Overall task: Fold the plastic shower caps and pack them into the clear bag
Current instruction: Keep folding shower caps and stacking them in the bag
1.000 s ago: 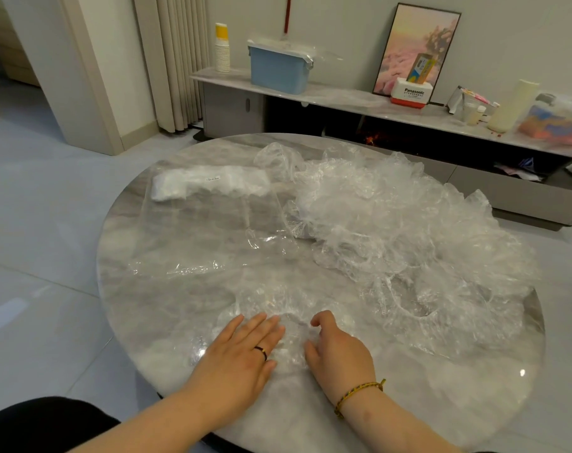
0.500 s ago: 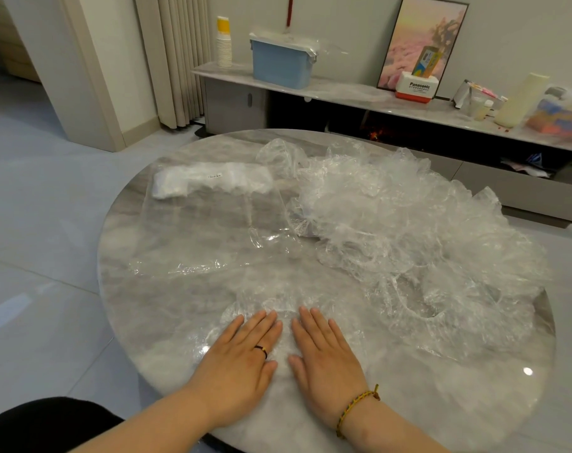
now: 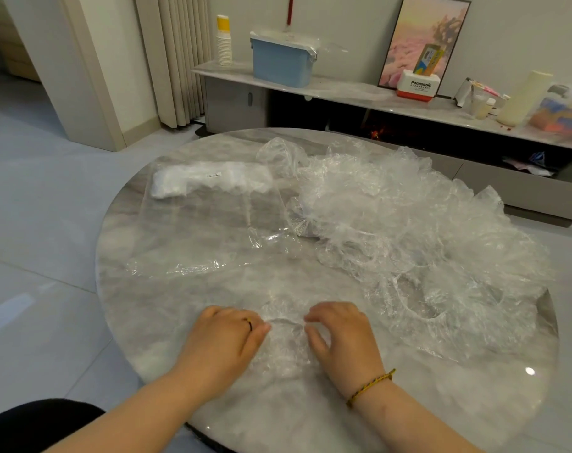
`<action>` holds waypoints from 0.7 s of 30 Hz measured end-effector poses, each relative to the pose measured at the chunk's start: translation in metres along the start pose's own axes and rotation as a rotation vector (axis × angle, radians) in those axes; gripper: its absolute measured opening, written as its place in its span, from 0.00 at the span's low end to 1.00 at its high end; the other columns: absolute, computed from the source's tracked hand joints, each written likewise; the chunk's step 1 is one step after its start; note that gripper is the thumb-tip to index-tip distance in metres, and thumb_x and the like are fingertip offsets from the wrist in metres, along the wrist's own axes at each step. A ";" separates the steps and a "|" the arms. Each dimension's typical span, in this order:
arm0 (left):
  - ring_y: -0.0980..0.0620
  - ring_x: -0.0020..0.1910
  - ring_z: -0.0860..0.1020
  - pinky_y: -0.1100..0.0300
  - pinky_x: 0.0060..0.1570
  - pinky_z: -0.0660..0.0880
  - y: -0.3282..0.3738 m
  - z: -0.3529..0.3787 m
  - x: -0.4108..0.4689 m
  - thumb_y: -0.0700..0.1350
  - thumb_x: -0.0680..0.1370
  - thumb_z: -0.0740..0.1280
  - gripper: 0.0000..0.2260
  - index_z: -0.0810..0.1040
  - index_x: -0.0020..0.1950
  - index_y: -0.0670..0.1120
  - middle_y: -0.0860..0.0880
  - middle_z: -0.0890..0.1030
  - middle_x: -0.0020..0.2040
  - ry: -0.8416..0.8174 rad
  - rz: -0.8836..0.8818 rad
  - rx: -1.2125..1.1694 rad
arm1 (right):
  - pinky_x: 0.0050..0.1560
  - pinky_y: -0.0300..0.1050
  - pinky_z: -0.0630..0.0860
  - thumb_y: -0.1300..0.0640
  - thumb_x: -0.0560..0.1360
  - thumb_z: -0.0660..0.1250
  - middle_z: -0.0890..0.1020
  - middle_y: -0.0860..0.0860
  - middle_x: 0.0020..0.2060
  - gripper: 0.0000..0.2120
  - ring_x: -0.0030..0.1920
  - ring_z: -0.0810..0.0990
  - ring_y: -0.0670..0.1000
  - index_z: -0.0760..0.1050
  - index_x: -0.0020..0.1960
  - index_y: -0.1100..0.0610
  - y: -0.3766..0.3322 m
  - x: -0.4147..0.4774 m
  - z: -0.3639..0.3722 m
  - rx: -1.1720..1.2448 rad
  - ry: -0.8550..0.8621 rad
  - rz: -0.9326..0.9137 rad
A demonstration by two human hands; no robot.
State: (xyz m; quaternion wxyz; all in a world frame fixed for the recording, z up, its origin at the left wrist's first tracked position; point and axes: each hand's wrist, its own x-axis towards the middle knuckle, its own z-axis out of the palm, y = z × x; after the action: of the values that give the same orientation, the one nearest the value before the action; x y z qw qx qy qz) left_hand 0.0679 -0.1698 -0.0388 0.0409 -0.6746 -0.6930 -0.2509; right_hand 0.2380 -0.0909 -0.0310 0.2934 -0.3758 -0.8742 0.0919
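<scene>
One clear plastic shower cap [image 3: 286, 344] lies flattened at the near edge of the round marble table [image 3: 121, 243]. My left hand [image 3: 224, 343] and my right hand [image 3: 341, 338] sit on either side of it, fingers curled and pinching its bunched top edge. A big heap of loose shower caps [image 3: 408, 233] covers the right half of the table. The clear bag [image 3: 212, 230] lies flat at the left centre, with a white stack of folded caps [image 3: 209, 178] inside its far end.
Beyond the table runs a low marble shelf [image 3: 343, 89] holding a blue lidded box [image 3: 283, 62], a stack of paper cups [image 3: 224, 40], a framed picture [image 3: 425, 40] and other items. Pale tiled floor [image 3: 39, 197] surrounds the table on the left.
Both hands were pressing flat on the cap half a second ago. Their fingers have now curled inward and gathered the cap's far edge between them.
</scene>
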 end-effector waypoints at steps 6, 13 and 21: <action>0.52 0.68 0.63 0.61 0.66 0.58 -0.012 -0.016 0.025 0.49 0.73 0.69 0.31 0.61 0.73 0.50 0.53 0.66 0.69 -0.245 -0.431 -0.242 | 0.67 0.41 0.53 0.48 0.74 0.66 0.65 0.45 0.68 0.34 0.69 0.59 0.49 0.52 0.74 0.50 0.004 0.019 -0.021 0.010 -0.457 0.436; 0.55 0.62 0.67 0.68 0.53 0.52 -0.015 -0.009 0.031 0.46 0.71 0.71 0.36 0.54 0.73 0.57 0.56 0.72 0.53 -0.360 -0.438 -0.253 | 0.62 0.39 0.56 0.56 0.75 0.63 0.66 0.43 0.52 0.36 0.60 0.65 0.47 0.45 0.75 0.51 0.005 0.021 -0.012 0.071 -0.407 0.492; 0.59 0.40 0.73 0.69 0.46 0.68 -0.023 -0.013 0.023 0.35 0.70 0.71 0.21 0.73 0.44 0.63 0.56 0.74 0.36 -0.240 -0.409 -0.606 | 0.49 0.33 0.53 0.59 0.75 0.63 0.66 0.43 0.42 0.31 0.52 0.65 0.48 0.53 0.74 0.48 0.006 0.018 -0.010 0.343 -0.385 0.596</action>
State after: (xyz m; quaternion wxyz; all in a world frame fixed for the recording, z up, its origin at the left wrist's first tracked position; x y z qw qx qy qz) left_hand 0.0406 -0.1526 -0.0252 -0.2925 -0.5285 -0.7077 -0.3666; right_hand 0.2372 -0.0745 -0.0166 0.1429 -0.5346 -0.7377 0.3869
